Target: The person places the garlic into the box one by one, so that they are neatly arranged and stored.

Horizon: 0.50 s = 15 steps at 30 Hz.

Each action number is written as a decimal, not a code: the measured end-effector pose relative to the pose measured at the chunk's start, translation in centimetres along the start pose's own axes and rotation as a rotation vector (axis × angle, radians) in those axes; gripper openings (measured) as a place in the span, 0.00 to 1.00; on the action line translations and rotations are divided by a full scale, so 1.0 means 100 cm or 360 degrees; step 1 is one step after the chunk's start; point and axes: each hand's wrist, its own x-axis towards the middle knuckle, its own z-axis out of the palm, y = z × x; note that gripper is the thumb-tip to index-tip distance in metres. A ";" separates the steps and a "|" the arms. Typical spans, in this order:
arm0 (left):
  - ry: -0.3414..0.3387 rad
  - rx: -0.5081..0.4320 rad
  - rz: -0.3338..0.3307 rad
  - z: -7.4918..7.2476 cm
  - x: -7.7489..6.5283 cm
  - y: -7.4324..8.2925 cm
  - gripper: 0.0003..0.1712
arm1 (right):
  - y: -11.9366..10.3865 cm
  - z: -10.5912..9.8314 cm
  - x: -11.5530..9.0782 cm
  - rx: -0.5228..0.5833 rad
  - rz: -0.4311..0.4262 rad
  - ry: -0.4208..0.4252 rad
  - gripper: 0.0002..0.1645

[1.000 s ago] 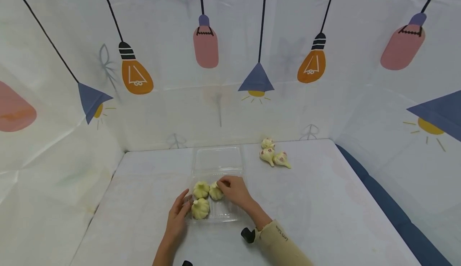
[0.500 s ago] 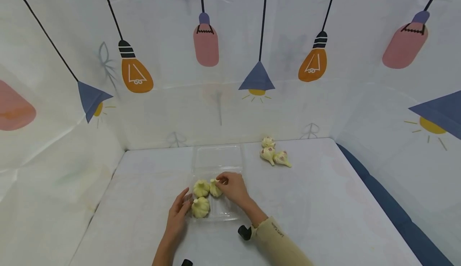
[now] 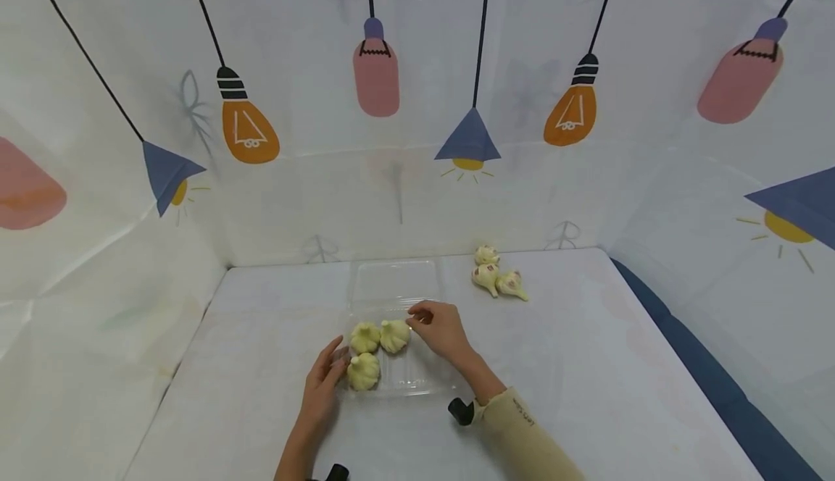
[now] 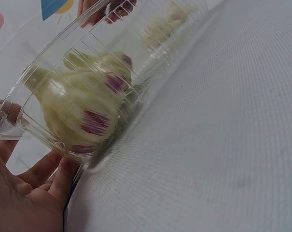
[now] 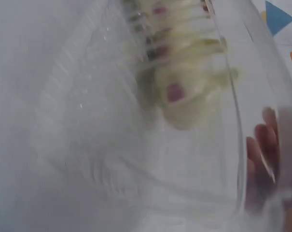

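Observation:
A clear plastic clamshell container (image 3: 417, 372) lies with its lid (image 3: 398, 278) folded back. Three garlic bulbs sit inside: one at the near left (image 3: 363, 371), one behind it (image 3: 364, 337) and one beside that to the right (image 3: 394, 336). My left hand (image 3: 321, 387) holds the container's left rim, its fingers on both sides of the edge in the left wrist view. Just right of the right-hand bulb, my right hand (image 3: 440, 329) hovers over the container with loosely bent fingers and nothing in them. Garlic (image 5: 184, 92) shows blurred through the plastic in the right wrist view.
Three more garlic bulbs (image 3: 496, 278) lie at the back of the white table (image 3: 587, 365), right of the lid. A white sheet wall (image 3: 404, 198) printed with lamps stands behind. Dark blue cloth (image 3: 704, 365) shows past the table's right edge.
My right hand has let go of the right-hand garlic bulb and moved right, away from it. The bulb now rests in the container. My left hand has kept its place at the rim.

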 end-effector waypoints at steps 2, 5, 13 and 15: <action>0.0002 -0.0001 0.0004 0.000 0.001 0.001 0.26 | 0.003 -0.006 0.002 -0.0006 -0.0004 0.0010 0.07; -0.0004 0.0002 0.0027 0.001 0.002 0.002 0.25 | 0.009 -0.015 0.004 -0.0016 -0.0014 0.0035 0.07; -0.0002 -0.0023 -0.0025 0.001 0.000 0.000 0.26 | 0.028 -0.046 0.004 -0.0036 0.0055 0.0145 0.05; 0.0006 -0.0018 -0.0032 0.001 0.000 0.000 0.26 | 0.033 -0.053 0.005 -0.0039 0.0066 0.0178 0.04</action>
